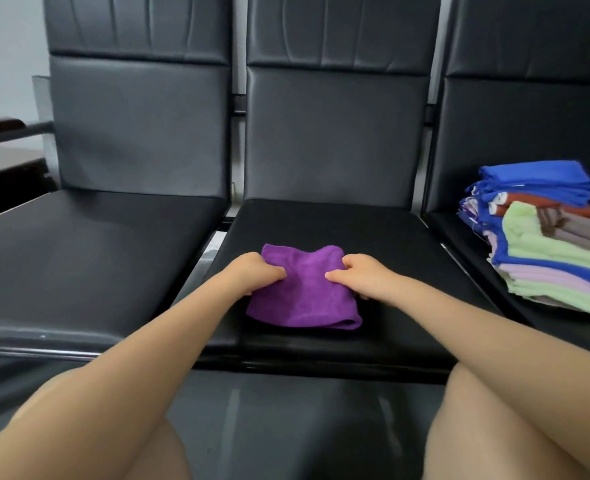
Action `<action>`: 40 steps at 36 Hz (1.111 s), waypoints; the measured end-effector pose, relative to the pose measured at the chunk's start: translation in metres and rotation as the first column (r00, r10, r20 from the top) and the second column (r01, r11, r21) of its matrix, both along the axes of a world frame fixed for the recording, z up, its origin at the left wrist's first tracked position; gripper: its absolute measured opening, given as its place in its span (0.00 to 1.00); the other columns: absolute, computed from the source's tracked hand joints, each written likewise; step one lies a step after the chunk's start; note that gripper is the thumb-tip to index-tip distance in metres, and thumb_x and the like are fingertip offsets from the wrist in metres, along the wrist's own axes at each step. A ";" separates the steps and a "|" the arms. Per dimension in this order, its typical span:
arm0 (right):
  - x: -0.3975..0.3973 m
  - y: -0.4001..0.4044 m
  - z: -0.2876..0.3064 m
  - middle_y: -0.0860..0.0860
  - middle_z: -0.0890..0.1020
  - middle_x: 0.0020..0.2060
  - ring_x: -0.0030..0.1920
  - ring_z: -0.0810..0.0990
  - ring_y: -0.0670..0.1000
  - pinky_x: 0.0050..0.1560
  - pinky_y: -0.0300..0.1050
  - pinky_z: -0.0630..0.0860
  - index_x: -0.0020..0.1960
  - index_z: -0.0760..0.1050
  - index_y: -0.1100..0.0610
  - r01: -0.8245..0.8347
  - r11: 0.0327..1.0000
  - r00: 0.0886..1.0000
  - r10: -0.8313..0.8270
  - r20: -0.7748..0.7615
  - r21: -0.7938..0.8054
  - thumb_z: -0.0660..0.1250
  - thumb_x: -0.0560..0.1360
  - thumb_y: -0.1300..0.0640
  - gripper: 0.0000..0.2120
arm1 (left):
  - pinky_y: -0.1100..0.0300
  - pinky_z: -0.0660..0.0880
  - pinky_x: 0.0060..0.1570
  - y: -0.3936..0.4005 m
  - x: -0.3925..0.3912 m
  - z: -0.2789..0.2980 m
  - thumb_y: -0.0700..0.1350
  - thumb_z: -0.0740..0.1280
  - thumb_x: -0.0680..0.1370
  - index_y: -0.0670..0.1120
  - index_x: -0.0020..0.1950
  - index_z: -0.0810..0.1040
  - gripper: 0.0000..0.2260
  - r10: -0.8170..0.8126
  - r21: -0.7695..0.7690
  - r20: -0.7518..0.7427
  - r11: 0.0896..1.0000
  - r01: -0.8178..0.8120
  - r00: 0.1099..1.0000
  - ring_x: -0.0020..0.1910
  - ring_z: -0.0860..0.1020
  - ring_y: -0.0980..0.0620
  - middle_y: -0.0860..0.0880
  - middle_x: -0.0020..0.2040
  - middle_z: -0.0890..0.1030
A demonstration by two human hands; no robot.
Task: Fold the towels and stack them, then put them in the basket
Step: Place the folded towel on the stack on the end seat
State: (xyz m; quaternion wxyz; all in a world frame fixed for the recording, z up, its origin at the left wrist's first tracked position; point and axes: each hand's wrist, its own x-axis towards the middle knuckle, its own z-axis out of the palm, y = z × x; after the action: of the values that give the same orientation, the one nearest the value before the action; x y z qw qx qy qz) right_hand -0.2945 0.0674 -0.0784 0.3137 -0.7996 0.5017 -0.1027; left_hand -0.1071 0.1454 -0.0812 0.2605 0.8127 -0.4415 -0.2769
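We are looking first at the left seat [89,258], which is lying bare and black beside us, and we judge it is being kept free as a landing place for finished folds, though nothing is showing what it is for.

Moving in, our left hand [257,275] is curling its fingers and thumb into the left edge of the purple towel [304,292], pinching the cloth rather than lying flat on it. We are gripping there because a fold needs its edge carried, not pushed.

The towel itself is sitting on the middle seat [338,344], already doubled, with a rounded folded edge facing us and two corners poking up at the far side. We are keeping it centred on the cushion so both arms are reaching it evenly and the smooth surface is giving us a flat bed to crease against.

Our right hand [359,275] is mirroring the left, its fingers closing on the towel's right edge. With both sides clamped, we judge we are readying the next fold or squaring the layers.

Farther right, the towel pile [560,244] is resting on the right seat [466,258], well apart from our hands: blue, green, lilac, brown and rust cloths leaning in a loose, slumping heap. It is staying within reach of the right arm for that reason, we suppose.

No basket is showing anywhere in view.
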 end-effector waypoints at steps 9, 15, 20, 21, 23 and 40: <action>-0.013 0.004 0.020 0.55 0.79 0.54 0.52 0.78 0.54 0.44 0.45 0.72 0.59 0.74 0.60 0.251 0.965 0.894 -0.262 0.363 0.078 0.59 0.80 0.55 0.12 | 0.55 0.73 0.58 -0.009 -0.048 0.017 0.44 0.58 0.79 0.41 0.60 0.77 0.14 0.072 -0.234 -0.408 0.955 -0.180 0.910 0.57 0.76 0.44 0.44 0.59 0.79; -0.049 0.004 0.040 0.53 0.81 0.48 0.45 0.79 0.52 0.44 0.44 0.73 0.50 0.78 0.56 0.265 0.931 0.798 -0.357 0.485 0.250 0.68 0.77 0.51 0.08 | 0.58 0.70 0.51 -0.012 -0.082 0.035 0.48 0.61 0.81 0.42 0.62 0.74 0.14 0.005 -0.265 -0.534 0.949 -0.173 0.846 0.51 0.75 0.46 0.47 0.51 0.77; -0.092 -0.005 0.055 0.51 0.81 0.47 0.46 0.80 0.52 0.40 0.43 0.74 0.55 0.78 0.56 0.264 0.922 0.762 -0.379 0.525 0.282 0.71 0.74 0.50 0.13 | 0.54 0.76 0.58 -0.020 -0.112 0.045 0.48 0.64 0.79 0.46 0.53 0.77 0.07 -0.158 -0.331 -0.593 0.942 -0.060 0.790 0.51 0.79 0.48 0.47 0.52 0.81; -0.102 -0.007 0.060 0.51 0.81 0.47 0.46 0.80 0.51 0.39 0.42 0.73 0.55 0.78 0.56 0.280 0.919 0.747 -0.389 0.539 0.277 0.71 0.75 0.51 0.13 | 0.51 0.75 0.60 -0.025 -0.120 0.047 0.47 0.65 0.79 0.46 0.55 0.78 0.08 -0.201 -0.362 -0.593 0.931 -0.036 0.780 0.53 0.80 0.47 0.47 0.54 0.81; -0.122 -0.015 0.065 0.53 0.81 0.51 0.49 0.80 0.53 0.46 0.45 0.76 0.59 0.77 0.57 0.319 0.909 0.713 -0.417 0.564 0.270 0.72 0.74 0.50 0.17 | 0.49 0.75 0.62 -0.035 -0.136 0.049 0.45 0.65 0.79 0.45 0.61 0.78 0.11 -0.271 -0.407 -0.593 0.914 0.009 0.758 0.56 0.80 0.46 0.46 0.57 0.82; -0.319 -0.114 0.129 0.54 0.81 0.53 0.53 0.80 0.55 0.57 0.52 0.77 0.59 0.77 0.58 0.657 0.746 0.637 -0.470 0.611 -0.111 0.68 0.76 0.53 0.13 | 0.55 0.76 0.56 -0.178 -0.323 0.116 0.44 0.65 0.79 0.46 0.58 0.75 0.08 -0.564 -0.560 -0.389 0.773 0.299 0.728 0.55 0.79 0.48 0.47 0.57 0.80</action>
State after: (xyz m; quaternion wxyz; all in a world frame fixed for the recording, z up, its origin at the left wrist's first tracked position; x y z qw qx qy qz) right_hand -0.6135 -0.0466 0.0506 0.2588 -0.5747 0.5935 -0.5005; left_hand -0.4306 -0.0324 0.0349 0.4836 0.4856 -0.5846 -0.4342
